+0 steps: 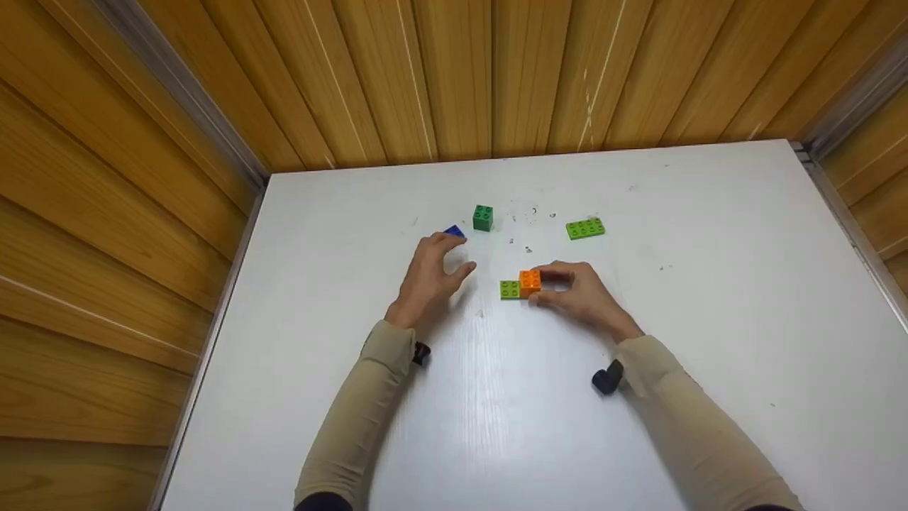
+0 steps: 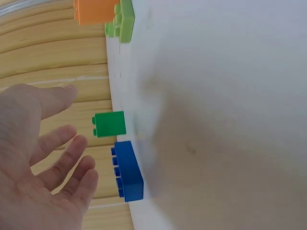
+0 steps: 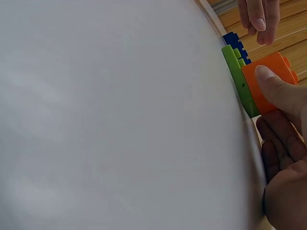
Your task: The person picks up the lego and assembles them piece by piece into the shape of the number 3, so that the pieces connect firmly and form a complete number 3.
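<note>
My right hand [image 1: 583,292] pinches an orange brick [image 1: 530,282] between thumb and fingers. The orange brick sits on the right half of a flat lime green brick [image 1: 509,289], whose left studs show bare. In the right wrist view the thumb lies on the side of the orange brick. My left hand [image 1: 428,277] hovers above the table with fingers spread and nothing between them. A blue brick [image 2: 128,171] lies beyond its fingertips, mostly covered by the hand in the head view. Close to the blue one stands a dark green brick [image 1: 482,218].
A second flat lime green brick [image 1: 585,228] lies on the white table [image 1: 454,426] at the back right. Small dark marks dot the tabletop between the bricks. Wood-panelled walls [image 1: 454,78] rise behind the table and on both sides.
</note>
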{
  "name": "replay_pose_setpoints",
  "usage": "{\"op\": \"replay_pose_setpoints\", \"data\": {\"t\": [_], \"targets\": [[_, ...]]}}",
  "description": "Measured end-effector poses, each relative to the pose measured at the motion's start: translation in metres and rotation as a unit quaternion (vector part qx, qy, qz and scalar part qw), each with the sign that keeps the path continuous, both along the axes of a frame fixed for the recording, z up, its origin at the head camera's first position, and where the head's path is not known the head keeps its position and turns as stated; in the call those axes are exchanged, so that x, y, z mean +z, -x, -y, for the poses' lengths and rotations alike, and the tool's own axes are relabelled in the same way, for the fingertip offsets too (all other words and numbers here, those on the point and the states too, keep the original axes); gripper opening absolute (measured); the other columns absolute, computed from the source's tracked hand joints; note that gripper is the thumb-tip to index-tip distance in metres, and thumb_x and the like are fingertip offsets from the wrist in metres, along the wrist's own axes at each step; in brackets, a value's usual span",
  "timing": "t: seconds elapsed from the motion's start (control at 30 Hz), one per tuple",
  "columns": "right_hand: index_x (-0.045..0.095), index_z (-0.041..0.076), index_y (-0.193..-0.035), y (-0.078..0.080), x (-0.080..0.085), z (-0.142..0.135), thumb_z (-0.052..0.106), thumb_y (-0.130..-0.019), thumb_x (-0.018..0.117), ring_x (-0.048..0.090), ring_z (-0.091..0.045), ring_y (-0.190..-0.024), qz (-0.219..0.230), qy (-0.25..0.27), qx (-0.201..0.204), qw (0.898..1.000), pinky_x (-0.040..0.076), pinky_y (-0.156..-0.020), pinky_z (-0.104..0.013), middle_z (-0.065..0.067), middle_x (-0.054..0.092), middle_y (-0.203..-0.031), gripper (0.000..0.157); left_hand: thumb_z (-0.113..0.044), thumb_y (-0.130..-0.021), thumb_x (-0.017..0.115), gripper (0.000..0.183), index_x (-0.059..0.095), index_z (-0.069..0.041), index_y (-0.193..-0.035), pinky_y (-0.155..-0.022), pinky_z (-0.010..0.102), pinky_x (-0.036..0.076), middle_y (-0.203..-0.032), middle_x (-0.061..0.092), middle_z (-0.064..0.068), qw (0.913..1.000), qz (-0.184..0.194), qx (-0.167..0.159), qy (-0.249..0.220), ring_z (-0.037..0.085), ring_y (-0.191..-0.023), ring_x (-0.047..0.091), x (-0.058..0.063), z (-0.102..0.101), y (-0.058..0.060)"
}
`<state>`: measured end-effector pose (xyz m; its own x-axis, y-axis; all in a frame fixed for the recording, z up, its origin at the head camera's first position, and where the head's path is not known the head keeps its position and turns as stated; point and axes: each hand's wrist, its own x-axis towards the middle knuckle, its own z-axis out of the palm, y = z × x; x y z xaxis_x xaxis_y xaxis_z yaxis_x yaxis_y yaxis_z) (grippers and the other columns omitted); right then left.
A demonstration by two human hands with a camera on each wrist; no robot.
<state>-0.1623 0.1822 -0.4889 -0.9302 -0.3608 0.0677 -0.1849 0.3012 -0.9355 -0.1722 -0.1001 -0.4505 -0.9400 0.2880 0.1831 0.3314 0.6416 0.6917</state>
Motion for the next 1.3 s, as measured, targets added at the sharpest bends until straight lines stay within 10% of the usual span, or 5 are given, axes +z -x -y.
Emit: {"op": "replay_pose_setpoints", "data": {"t": [0.13,0.2,1.3], "targets": [[0.075,0.008,-0.133,0.028,-0.05,-0.015,0.021,-0.09,0.088,0.065,-0.033,-0.128,0.027,-0.057,0.002,0.998,0.042,-0.12,-0.054,-0.012,0.076,-0.128,0.047,-0.024,-0.098,0.08,0.046,0.069,-0.005,-0.139,-0.12,0.041,0.046,-0.141,0.064,0.011,0.9971,0.008,0.074,0.016,0.029,-0.135,0.054,-0.06,0.002,0.039],[0.075,0.008,-0.133,0.034,-0.062,-0.018,0.022,-0.09,0.089,0.064,-0.035,-0.127,0.026,-0.054,0.004,0.998,0.041,-0.12,-0.056,-0.012,0.075,-0.128,0.047,-0.026,-0.097,0.081,0.048,0.069,-0.008,-0.14,-0.122,0.042,0.045,-0.143,0.063,0.009,0.9961,0.012,0.087,0.009,0.028,-0.136,0.054,-0.067,0.006,0.045],[0.077,0.014,-0.131,0.034,-0.064,-0.018,0.029,-0.084,0.093,0.065,-0.03,-0.128,0.027,-0.066,-0.008,0.997,0.04,-0.122,-0.054,-0.005,0.076,-0.126,0.052,-0.022,-0.101,0.075,0.05,0.062,-0.008,-0.147,-0.121,0.044,0.044,-0.145,0.062,0.01,0.9856,0.098,0.137,0.01,0.027,-0.138,0.054,-0.088,0.005,0.082]]}}
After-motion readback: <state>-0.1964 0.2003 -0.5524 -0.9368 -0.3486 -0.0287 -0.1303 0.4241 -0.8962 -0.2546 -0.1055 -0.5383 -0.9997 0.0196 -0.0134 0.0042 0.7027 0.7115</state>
